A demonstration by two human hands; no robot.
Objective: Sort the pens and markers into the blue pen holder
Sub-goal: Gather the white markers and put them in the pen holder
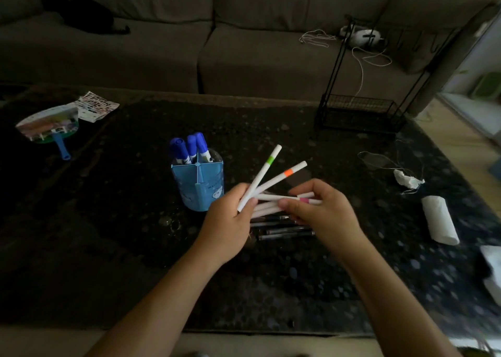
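Observation:
The blue pen holder [199, 187] stands mid-table, split into compartments, with three blue-capped markers [189, 149] upright in its back section. My left hand [230, 221] grips several white pens fanned out, among them one with a green band [264, 175] and one with an orange band [283, 176]. My right hand [322, 210] pinches a white pen with a pink band [305, 200] that lies across the bundle. Several dark pens [282, 228] lie on the table under and between my hands.
A dark speckled table [122, 221] carries a hand fan with a blue handle [51, 127] at the left, a black wire rack [357, 112] at the back right, a rolled white paper [440, 221] and crumpled tissue [406, 179] at the right. A grey sofa [189, 44] runs behind.

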